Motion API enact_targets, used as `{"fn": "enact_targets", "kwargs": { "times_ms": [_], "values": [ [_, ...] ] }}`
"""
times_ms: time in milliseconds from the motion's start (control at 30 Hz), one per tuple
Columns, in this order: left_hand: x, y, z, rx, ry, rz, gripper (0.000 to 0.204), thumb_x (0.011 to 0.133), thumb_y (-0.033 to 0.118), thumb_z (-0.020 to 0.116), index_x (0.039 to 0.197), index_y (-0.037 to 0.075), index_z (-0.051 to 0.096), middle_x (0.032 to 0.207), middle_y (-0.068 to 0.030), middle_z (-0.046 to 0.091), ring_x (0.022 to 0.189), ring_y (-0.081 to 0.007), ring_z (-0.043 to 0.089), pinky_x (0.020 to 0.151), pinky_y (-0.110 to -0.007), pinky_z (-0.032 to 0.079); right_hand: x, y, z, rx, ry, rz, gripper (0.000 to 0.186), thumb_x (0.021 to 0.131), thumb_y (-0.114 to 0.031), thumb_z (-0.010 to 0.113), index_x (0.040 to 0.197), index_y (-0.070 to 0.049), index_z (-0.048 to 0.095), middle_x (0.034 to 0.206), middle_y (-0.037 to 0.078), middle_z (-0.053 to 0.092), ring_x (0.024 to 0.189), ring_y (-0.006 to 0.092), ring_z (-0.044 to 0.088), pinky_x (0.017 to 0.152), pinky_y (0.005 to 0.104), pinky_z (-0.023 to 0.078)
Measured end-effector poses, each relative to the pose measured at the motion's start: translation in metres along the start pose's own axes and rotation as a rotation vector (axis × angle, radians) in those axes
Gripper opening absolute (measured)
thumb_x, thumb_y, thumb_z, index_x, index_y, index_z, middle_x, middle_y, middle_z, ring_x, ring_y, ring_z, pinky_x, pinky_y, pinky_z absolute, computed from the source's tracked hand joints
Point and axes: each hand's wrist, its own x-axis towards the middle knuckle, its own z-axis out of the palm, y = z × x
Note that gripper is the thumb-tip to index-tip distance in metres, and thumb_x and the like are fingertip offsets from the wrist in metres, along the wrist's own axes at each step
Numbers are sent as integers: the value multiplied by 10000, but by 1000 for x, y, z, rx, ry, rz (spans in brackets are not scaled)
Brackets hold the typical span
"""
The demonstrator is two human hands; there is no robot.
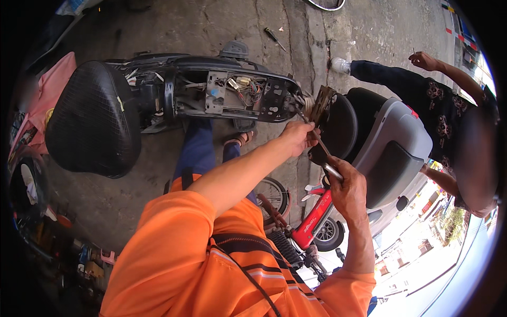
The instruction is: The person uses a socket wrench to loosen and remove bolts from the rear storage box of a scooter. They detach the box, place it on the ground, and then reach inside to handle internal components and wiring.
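Observation:
My right hand [348,185] is closed round the shiny handle end of a long metal rod-like tool [332,168]; its exact kind does not show. Farther up, the fingers of my left hand [300,138] are closed on the slim shaft. The tool's tip reaches the end of an opened scooter body [240,108], beside a rusty brown metal bracket [322,103]. Within that body, wires and connectors [248,87] lie exposed in a metal frame. What the tip touches is too small to make out.
A black scooter seat [92,121] stands at left, near pink cloth [59,82]. At right are a black backrest [340,127], a grey top box [393,132] and a standing person [438,105]. A screwdriver [274,38] lies on the concrete; a red frame [312,222] is below.

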Motion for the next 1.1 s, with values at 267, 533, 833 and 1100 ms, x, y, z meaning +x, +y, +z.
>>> {"fn": "enact_targets", "kwargs": {
  "times_ms": [267, 533, 833, 1100],
  "values": [
    [0, -1, 3, -56, -34, 25, 116, 967, 165, 552, 985, 56, 587, 926, -93, 656, 838, -229, 642, 684, -354, 526, 5, 6, -6, -111, 26, -161, 299, 805, -10, 618, 1094, -72, 670, 943, 133, 689, 834, 334, 670, 708, 387, 524],
    [3, 0, 1, -174, -100, 36, 142, 981, 183, 523, 1024, 62, 582, 943, -85, 660, 851, -236, 649, 698, -361, 535, 23, -2, -32, -666, -107, -534, 375, 738, -47, 633, 1111, -74, 665, 777, 42, 603, 734, 223, 567, 680, 352, 456],
    [-79, -11, 20, 372, 89, 309, 245, 996, 272, 491, 1072, 42, 527, 832, -35, 578, 715, -119, 575, 617, -244, 469, 53, -17, -42, -721, -253, -542, 343, 805, -172, 651, 1123, -45, 618, 808, 68, 643, 797, 247, 618, 717, 372, 490],
    [-138, 11, 61, 1014, -239, 1401, 291, 907, 211, 616, 1128, 32, 554, 968, -144, 584, 906, -314, 574, 815, -389, 466, 60, -13, -39, -447, -257, -153, 236, 783, -176, 674, 956, -29, 610, 762, 151, 645, 790, 329, 665, 613, 399, 504]
  ]
}}
